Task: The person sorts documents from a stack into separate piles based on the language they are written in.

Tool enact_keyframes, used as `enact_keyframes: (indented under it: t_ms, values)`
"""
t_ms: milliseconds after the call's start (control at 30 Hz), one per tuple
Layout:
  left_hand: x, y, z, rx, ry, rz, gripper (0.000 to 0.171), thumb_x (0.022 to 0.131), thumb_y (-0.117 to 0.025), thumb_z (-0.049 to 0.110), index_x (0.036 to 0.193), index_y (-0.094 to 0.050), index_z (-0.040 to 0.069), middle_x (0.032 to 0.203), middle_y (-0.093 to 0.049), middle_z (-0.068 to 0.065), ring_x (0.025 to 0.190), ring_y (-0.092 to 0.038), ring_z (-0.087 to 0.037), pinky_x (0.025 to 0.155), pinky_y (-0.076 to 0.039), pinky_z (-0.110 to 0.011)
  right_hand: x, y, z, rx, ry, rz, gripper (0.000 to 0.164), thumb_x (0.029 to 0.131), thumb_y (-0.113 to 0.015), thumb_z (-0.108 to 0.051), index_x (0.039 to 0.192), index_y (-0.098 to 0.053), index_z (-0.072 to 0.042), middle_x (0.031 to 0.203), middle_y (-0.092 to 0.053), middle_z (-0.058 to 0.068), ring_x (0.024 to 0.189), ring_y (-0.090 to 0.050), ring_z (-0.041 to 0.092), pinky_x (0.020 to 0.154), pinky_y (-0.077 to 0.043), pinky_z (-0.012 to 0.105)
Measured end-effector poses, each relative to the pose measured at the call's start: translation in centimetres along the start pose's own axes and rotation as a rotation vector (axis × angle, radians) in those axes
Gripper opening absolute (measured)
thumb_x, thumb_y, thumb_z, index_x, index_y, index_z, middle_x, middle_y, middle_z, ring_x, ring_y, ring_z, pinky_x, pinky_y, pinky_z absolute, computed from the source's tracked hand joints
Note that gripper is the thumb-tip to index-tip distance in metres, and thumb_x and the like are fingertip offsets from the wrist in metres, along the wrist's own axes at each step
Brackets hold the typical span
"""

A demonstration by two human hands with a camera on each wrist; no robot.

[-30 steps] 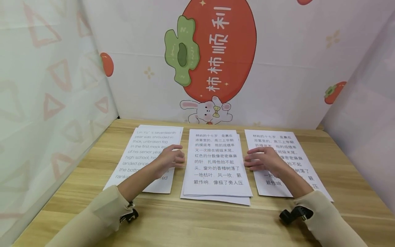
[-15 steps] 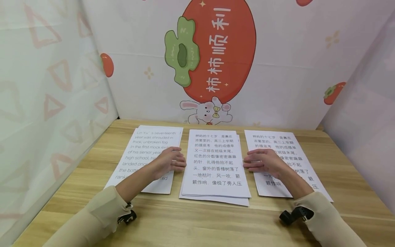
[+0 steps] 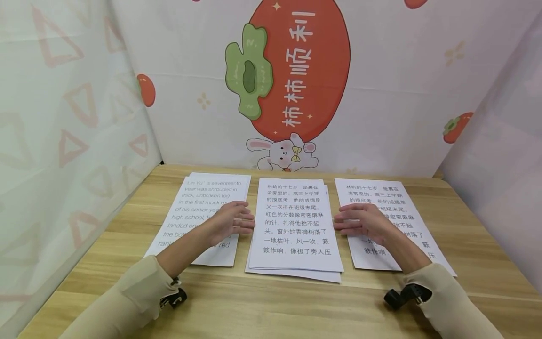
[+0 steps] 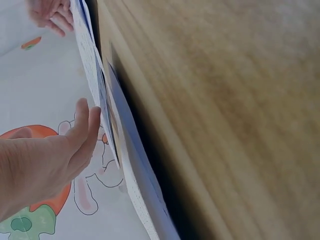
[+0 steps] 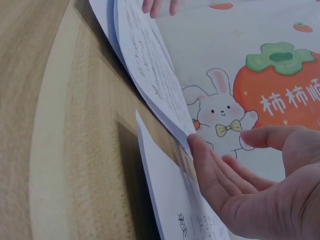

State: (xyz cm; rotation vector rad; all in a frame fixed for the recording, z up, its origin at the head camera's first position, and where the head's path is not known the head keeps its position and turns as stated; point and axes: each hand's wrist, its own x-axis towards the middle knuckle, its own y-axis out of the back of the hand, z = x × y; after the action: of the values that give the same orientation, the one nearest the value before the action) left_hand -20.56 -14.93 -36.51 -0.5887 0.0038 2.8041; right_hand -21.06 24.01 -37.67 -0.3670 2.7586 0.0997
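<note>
Three stacks of printed paper lie side by side on the wooden table. Chinese text covers the middle stack [image 3: 295, 226], whose lower sheets stick out slightly at the near edge and the right. My left hand [image 3: 232, 220] extends over the right side of the English-printed stack [image 3: 211, 193], fingertips at the middle stack's left edge. From the other side, my right hand [image 3: 365, 222] reaches across the right stack [image 3: 372, 190], also Chinese-printed, with fingertips at the middle stack's right edge. In the right wrist view, the right hand [image 5: 250, 185] has its fingers gently bent, gripping nothing.
Bare wooden tabletop [image 3: 288, 306] runs along the front. A white backdrop printed with a large red persimmon [image 3: 322, 70] and a rabbit stands behind the table. Pale curtains [image 3: 72, 117] close off both sides. Each wrist carries a small black camera [image 3: 173, 298].
The middle stack has shifted very slightly left and toward the near side, along with the right fingertips at its edge. Both hands otherwise keep nearly the same pose.
</note>
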Motion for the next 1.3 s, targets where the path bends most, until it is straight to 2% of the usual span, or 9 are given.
enact_keyframes:
  t_ms: [200, 400, 700, 967, 1200, 1300]
  values:
    - [0.0, -0.1, 0.2, -0.022, -0.019, 0.004, 0.054, 0.107, -0.038, 0.01, 0.156, -0.024, -0.009, 0.142, -0.048, -0.037, 0.132, -0.054, -0.049, 0.107, -0.053, -0.051, 0.0, 0.0, 0.1, -0.021, 0.016, -0.007, 0.053, 0.106, -0.056, -0.008, 0.15, -0.037, 0.014, 0.128, -0.07, 0.022, 0.107, -0.074, 0.026, 0.092, -0.062, 0.041]
    - [0.0, -0.2, 0.3, -0.028, -0.03, -0.02, 0.053, 0.112, -0.033, 0.016, 0.157, -0.023, -0.01, 0.146, -0.046, -0.038, 0.134, -0.054, -0.046, 0.11, -0.051, -0.05, 0.1, -0.2, 0.3, -0.021, 0.052, -0.03, 0.049, 0.107, -0.051, -0.005, 0.15, -0.037, 0.014, 0.125, -0.072, 0.018, 0.105, -0.074, 0.019, 0.093, -0.062, 0.037]
    - [-0.1, -0.5, 0.6, 0.0, -0.032, -0.063, 0.055, 0.111, -0.037, 0.02, 0.156, -0.028, -0.009, 0.145, -0.052, -0.035, 0.126, -0.061, -0.039, 0.107, -0.053, -0.046, 0.3, -0.9, 0.6, -0.078, 0.079, -0.009, 0.056, 0.101, -0.063, -0.01, 0.15, -0.042, 0.009, 0.112, -0.071, 0.006, 0.094, -0.07, 0.013, 0.085, -0.062, 0.028]
    - [-0.1, -0.7, 0.8, 0.025, -0.037, -0.095, 0.055, 0.111, -0.036, 0.022, 0.158, -0.027, -0.007, 0.146, -0.053, -0.032, 0.129, -0.06, -0.041, 0.11, -0.051, -0.048, 0.5, -1.3, 0.9, -0.127, 0.086, 0.002, 0.058, 0.098, -0.066, -0.002, 0.149, -0.041, 0.008, 0.104, -0.071, 0.001, 0.085, -0.069, 0.013, 0.069, -0.06, 0.026]
    - [-0.1, -1.2, 1.0, -0.016, -0.004, -0.086, 0.052, 0.113, -0.036, 0.021, 0.157, -0.029, -0.004, 0.147, -0.047, -0.032, 0.123, -0.064, -0.045, 0.1, -0.058, -0.049, 0.3, -1.3, 0.9, -0.17, 0.098, 0.001, 0.055, 0.098, -0.065, -0.001, 0.147, -0.043, 0.007, 0.105, -0.07, 0.003, 0.085, -0.069, 0.015, 0.067, -0.06, 0.026]
    - [0.0, -1.4, 1.0, -0.023, 0.002, -0.074, 0.05, 0.112, -0.036, 0.017, 0.157, -0.029, -0.004, 0.145, -0.045, -0.033, 0.116, -0.067, -0.042, 0.095, -0.061, -0.048, 0.3, -1.3, 0.9, -0.168, 0.109, -0.009, 0.055, 0.098, -0.065, -0.001, 0.147, -0.043, 0.007, 0.104, -0.07, 0.003, 0.085, -0.07, 0.015, 0.067, -0.059, 0.026]
